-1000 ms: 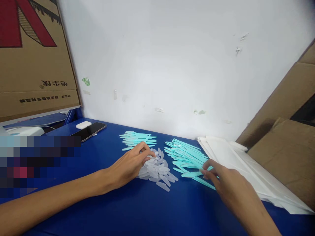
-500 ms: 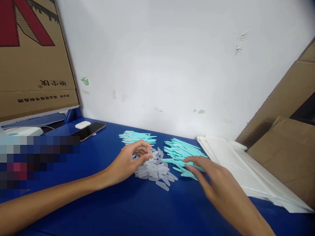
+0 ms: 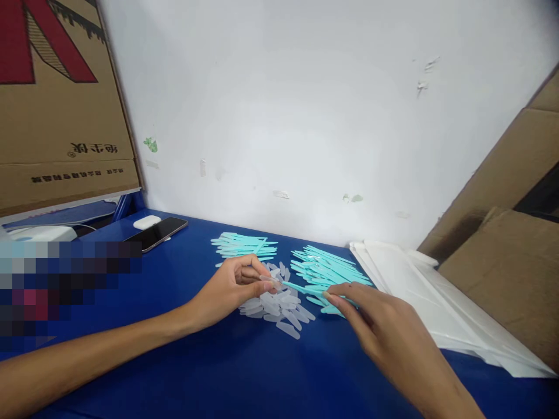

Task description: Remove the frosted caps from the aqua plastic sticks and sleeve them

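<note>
My left hand (image 3: 233,291) pinches a small translucent plastic cap (image 3: 272,281) between thumb and fingertips. My right hand (image 3: 379,317) grips a slim turquoise stick that looks like an eyebrow razor (image 3: 303,288), its thin end pointing left. That end meets the cap's right side; whether it sits inside cannot be told. Beneath the hands lies a heap of loose translucent caps (image 3: 279,305). A pile of turquoise razors (image 3: 325,267) is just beyond my right hand. Behind my left hand rests another turquoise pile (image 3: 242,244).
White plastic sheets or bags (image 3: 402,297) lie on the blue table (image 3: 209,372) at the right, beside cardboard (image 3: 506,279). A phone (image 3: 159,231) and a white case (image 3: 147,222) are at the back left. The white wall (image 3: 279,116) closes off the far side.
My left hand has lowered slightly and moved right with its cap. The razor's thin end, in my right hand, has come to the cap and tilts a little more.
</note>
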A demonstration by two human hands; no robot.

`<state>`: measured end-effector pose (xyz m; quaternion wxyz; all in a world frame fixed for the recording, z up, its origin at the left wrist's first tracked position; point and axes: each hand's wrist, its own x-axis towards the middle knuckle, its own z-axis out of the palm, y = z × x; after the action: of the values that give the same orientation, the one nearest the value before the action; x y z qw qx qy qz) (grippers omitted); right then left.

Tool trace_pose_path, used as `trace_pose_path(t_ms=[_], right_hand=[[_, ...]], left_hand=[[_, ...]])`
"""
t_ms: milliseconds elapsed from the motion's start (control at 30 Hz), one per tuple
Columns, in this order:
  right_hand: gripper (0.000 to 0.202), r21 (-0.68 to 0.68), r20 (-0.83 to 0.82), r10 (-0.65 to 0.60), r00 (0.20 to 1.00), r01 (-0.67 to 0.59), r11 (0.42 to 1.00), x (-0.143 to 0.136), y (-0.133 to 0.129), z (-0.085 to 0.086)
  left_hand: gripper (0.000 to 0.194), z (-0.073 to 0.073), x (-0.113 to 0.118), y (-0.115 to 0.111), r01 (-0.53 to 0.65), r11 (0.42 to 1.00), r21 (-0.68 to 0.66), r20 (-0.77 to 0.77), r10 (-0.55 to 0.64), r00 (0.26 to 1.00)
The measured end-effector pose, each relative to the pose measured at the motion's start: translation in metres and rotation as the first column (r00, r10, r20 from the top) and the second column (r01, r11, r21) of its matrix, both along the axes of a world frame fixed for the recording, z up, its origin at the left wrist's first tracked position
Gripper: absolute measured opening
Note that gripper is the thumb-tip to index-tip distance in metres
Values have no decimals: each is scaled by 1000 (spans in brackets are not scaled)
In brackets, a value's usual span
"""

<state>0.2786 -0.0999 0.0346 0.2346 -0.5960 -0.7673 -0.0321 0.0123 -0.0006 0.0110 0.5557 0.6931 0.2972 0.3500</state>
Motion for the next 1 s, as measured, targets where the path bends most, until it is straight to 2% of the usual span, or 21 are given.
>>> trace_pose_path(t_ms=[167, 400, 500, 600, 767, 867, 933, 1000], right_hand=[[31, -11, -26, 37, 999, -37, 999, -3, 0, 2], [31, -77, -93, 152, 984, -159, 984, -17, -3, 3], [30, -116, -87, 175, 981, -184, 976, -23, -2, 2], [29, -125, -82, 184, 980, -193, 973, -24, 0, 1], [28, -136, -75, 187, 980, -196, 971, -24, -2, 2], [27, -108, -44, 124, 991, -128, 986, -22, -2, 3], [37, -48, -18, 1, 1000, -2, 999, -15, -1, 3], [44, -8, 4, -142, 990, 142, 990, -3, 1, 2]], left_hand=[[27, 1, 0, -3, 35, 999, -23, 12, -35, 999], [26, 4, 5, -15, 140, 990, -32, 5, -140, 990], [21, 6, 5, -19, 113, 991, 73, -85, -107, 991], [16, 9, 3, -21, 109, 969, 223, -186, -68, 980], [21, 9, 2, -22, 189, 892, 410, -253, -88, 963], [21, 7, 1, -15, 131, 837, 531, -218, -14, 976], [20, 6, -4, -4, 28, 739, 673, -177, 125, 976], [22, 5, -11, 12, -44, 600, 799, -163, 287, 944]])
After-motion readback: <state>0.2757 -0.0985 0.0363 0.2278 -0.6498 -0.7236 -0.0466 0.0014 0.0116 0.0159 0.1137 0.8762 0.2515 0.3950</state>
